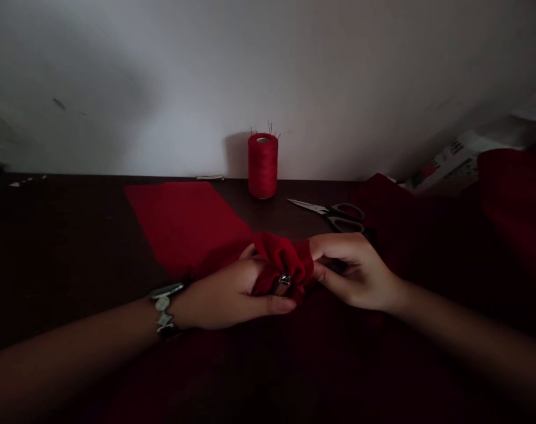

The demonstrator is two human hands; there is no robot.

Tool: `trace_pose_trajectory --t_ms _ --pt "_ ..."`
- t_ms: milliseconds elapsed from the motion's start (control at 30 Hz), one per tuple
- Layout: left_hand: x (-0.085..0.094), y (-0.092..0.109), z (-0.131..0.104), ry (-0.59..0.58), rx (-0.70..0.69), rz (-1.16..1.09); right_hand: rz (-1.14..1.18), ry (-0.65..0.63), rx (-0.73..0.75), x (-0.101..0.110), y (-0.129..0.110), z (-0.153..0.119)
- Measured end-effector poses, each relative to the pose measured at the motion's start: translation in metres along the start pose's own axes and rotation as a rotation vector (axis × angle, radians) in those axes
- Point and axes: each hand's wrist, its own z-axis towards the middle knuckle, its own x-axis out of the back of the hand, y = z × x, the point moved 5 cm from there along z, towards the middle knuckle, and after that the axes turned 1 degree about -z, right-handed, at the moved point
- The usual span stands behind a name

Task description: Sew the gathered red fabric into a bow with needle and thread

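Note:
A bunched piece of red fabric (283, 256) is between my two hands, near the middle of the view. My left hand (239, 294) is wrapped round its left side, with the thumb lying along the front below a small shiny metal piece (284, 282), perhaps a clip or ring. On the other side, my right hand (353, 271) pinches the fabric's right edge between thumb and bent fingers. Whether a needle is in that pinch is too dark to tell. A watch (166, 290) and a bracelet (163, 312) are on my left wrist.
Behind my hands stands a spool of red thread (263, 168) with several needles stuck in its top. Scissors (327, 211) lie to its right. A flat red cloth (188, 221) is at left; more dark red fabric (422, 229) and a white printed package (455, 156) are at right.

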Motion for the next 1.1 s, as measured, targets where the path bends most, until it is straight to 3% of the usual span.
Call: trace_pose_trajectory --t_ms 200,400,767,1100 --pt "0.0 0.004 0.0 0.065 -0.024 -0.007 -0.08 0.062 -0.039 -0.004 -0.005 -0.002" --pt "0.001 0.004 -0.002 0.15 -0.021 0.007 -0.124 0.011 -0.012 -0.005 -0.008 -0.002" --pt "0.002 0.005 -0.002 0.167 -0.009 0.008 -0.103 0.025 -0.112 -0.008 -0.01 -0.003" --pt "0.002 0.0 -0.004 0.192 0.025 -0.046 -0.043 0.098 -0.179 0.001 0.006 -0.003"
